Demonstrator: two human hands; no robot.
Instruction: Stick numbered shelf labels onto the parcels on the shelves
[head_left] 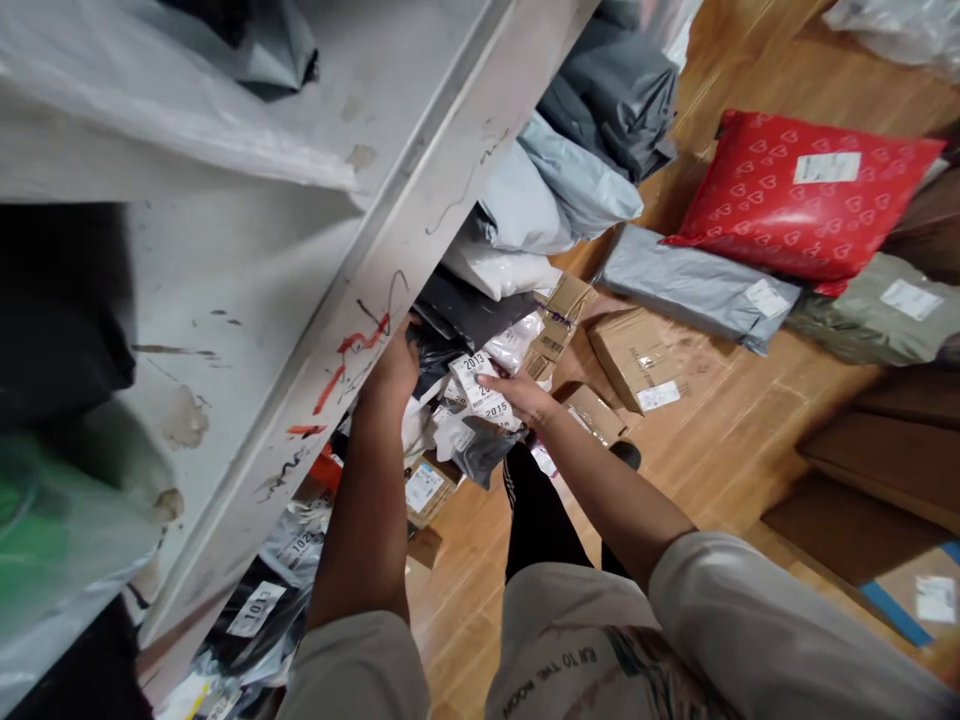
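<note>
My left hand reaches under the grey metal shelf edge into a heap of parcels, its fingers curled on a black plastic mailer. My right hand rests, fingers extended, on small white parcels with numbered labels reading 2013 and 2015. A dark grey bag lies just below those parcels. Both forearms stretch forward from my light-coloured sleeves.
A red heart-print mailer, grey mailers and cardboard boxes lie on the wooden floor. More grey and white bags fill the lower shelf. Flat cardboard sits at right. Labelled bags lie at lower left.
</note>
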